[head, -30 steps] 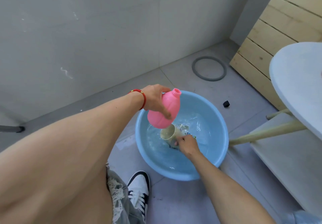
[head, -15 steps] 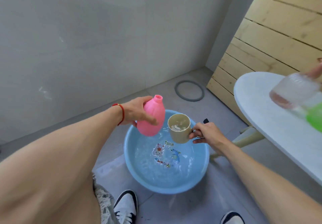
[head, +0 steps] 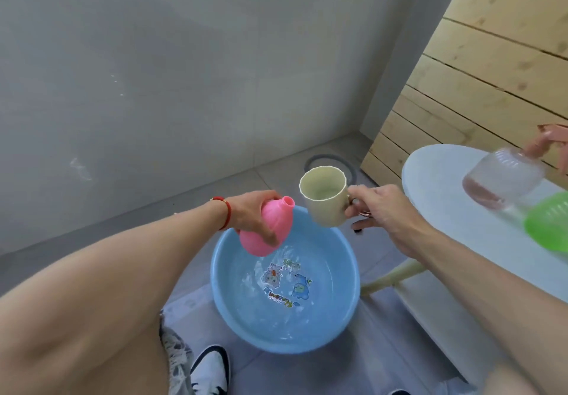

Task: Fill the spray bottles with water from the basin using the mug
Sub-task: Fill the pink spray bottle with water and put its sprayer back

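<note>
You are gripping the pink bottle (head: 266,231) in your left hand (head: 253,215) above the basin (head: 344,318), your right hand (head: 379,212) holding the mug (head: 325,199) by its handle just beside the neck; next, probably, tipping it carefully into that narrow mouth.

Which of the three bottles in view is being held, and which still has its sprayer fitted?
The pink bottle, capless, is gripped by the left hand over the basin. The clear bottle on the table carries a sprayer; the green bottle is cropped.
</note>
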The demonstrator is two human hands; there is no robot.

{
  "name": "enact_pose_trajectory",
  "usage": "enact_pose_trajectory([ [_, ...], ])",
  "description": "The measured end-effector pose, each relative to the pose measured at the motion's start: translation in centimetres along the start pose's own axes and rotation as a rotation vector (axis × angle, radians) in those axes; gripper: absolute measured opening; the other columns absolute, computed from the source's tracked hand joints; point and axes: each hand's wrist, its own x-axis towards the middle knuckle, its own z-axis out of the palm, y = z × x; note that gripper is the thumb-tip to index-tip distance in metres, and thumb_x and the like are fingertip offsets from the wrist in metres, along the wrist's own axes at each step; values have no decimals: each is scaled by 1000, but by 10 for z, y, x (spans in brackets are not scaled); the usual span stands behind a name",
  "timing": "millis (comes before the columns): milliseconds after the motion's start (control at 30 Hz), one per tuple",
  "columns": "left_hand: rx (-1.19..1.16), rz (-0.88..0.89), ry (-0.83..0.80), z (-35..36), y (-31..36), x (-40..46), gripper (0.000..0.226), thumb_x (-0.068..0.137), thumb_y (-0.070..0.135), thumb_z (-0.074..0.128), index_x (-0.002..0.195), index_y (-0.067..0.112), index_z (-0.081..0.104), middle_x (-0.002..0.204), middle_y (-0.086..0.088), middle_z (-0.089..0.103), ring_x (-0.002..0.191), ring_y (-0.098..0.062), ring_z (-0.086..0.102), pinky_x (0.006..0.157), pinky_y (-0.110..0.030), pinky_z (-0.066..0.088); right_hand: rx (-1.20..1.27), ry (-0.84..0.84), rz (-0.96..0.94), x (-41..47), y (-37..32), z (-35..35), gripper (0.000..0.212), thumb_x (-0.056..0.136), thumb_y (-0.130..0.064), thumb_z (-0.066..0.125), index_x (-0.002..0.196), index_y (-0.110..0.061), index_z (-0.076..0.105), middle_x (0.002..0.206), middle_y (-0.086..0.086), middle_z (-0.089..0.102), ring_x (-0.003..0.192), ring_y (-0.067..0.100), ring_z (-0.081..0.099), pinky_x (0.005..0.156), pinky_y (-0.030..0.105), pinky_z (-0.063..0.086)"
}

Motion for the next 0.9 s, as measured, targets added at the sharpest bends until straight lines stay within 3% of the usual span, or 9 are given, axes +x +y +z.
enact_pose_trajectory([
  [133,-32,2,9,-1,-1,2,80,48,37,97,116,49,58,116,7,67,107,-22,68,77,-53,65,-83,50,-81,-1,-5,9,47,96,-30,65,74,10,71,72,7,77,75,17,71,70,35,64],
  [233,-25,1,0,0,-3,3,76,48,37,96,112,48,59,114,7,67,107,-22,68,78,-54,65,-234,100,-156,-2,-8,11,45,97,-31,61,59,-9,70,71,1,77,72,20,74,61,23,55],
  [367,1,-5,-13,1,-5,6,77,54,31,98,118,45,58,116,7,66,110,-22,66,81,-53,64,-457,175,-274,-2,-12,12,45,95,-36,60,57,-14,72,60,6,71,66,28,70,66,40,54],
  [500,21,-3,-25,4,-4,9,78,56,26,99,120,43,58,117,6,66,110,-23,66,82,-53,64,-603,251,-352,0,-12,15,50,94,-37,56,64,1,67,61,22,59,56,29,53,57,42,46],
  [633,12,8,-21,6,-3,11,70,59,23,100,112,45,59,116,6,67,109,-23,66,79,-55,64,-657,280,-400,3,-7,15,50,92,-38,54,63,3,60,58,24,57,59,39,58,55,45,48],
  [900,11,-9,-32,7,-7,13,71,52,27,101,105,49,59,116,6,66,107,-22,68,77,-54,65,-715,303,-496,5,-5,15,52,94,-33,56,57,2,46,57,26,49,57,43,51,52,45,41],
])
